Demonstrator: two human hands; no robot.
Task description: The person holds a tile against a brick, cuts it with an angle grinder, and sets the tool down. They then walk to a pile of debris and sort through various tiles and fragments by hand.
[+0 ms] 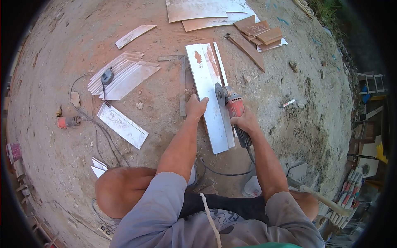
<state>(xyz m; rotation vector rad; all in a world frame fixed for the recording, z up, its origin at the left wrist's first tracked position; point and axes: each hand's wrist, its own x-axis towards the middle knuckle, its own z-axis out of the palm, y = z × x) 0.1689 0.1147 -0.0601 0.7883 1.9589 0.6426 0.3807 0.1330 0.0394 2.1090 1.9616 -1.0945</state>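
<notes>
My right hand (245,121) is wrapped around the body of a red and black angle grinder (235,106). The grinder's dark disc (219,94) stands at the right edge of a long white tile (213,120); whether it touches cannot be made out. With the thumb on top, my left hand (196,106) grips that tile's left edge. Another tile piece (212,62) lies partly under the white one, and a thin cut strip (220,64) is along its right side. A metal square (182,87) rests on the ground just left of the tile.
Fanned tile pieces (132,76) with a tape measure (107,76) on them are at left. Another red power tool (69,121) lies near trailing cords (103,128). Large tiles (202,10) and brown offcuts (269,36) sit ahead. A marker (287,103) and a wooden-handled tool (326,200) are at right.
</notes>
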